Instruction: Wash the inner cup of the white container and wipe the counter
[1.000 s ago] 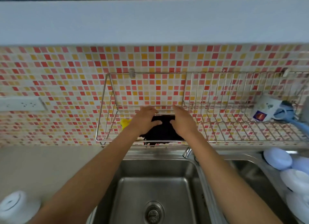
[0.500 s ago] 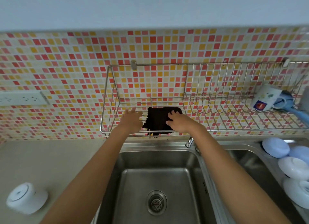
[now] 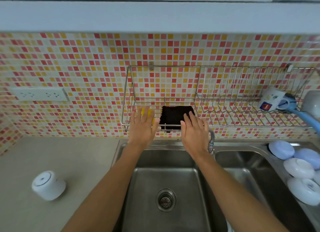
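Both hands, left (image 3: 142,126) & right (image 3: 194,129), flat w/ fingers straight, holding nothing; white container (image 3: 48,185) well left on counter (image 3: 69,162).

Open sink basin (image 3: 166,179) lies below both forearms, while ahead the wire rack (image 3: 225,124) front rail, the dark cloth (image 3: 173,117) in it and the faucet (image 3: 211,141) just right of the right hand (image 3: 194,134) block passage.
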Available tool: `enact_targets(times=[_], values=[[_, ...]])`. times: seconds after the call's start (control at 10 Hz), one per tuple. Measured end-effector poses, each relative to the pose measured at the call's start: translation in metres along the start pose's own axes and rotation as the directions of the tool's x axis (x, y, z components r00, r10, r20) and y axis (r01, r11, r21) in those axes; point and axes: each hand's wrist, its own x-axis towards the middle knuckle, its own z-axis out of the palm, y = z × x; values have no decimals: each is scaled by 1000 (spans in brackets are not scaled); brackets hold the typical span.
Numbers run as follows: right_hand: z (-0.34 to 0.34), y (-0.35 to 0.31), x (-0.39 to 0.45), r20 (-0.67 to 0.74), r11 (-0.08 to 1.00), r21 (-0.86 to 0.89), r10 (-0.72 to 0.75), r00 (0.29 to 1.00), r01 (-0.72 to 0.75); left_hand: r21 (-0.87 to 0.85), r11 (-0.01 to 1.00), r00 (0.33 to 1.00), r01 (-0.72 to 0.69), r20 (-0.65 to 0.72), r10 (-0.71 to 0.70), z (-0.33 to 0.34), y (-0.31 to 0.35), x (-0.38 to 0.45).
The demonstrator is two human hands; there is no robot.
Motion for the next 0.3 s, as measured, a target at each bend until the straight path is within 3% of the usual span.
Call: enact_targets(times=[0.2, 0.3], values=[[-11, -10, -20, 181, 999, 17, 36, 983, -40, 62, 998, 996, -17, 90, 12, -2, -13, -39], [-19, -20, -43, 267, 995, 98, 8, 964, -36, -43, 998, 990, -41, 133, 46, -8, -15, -65]])
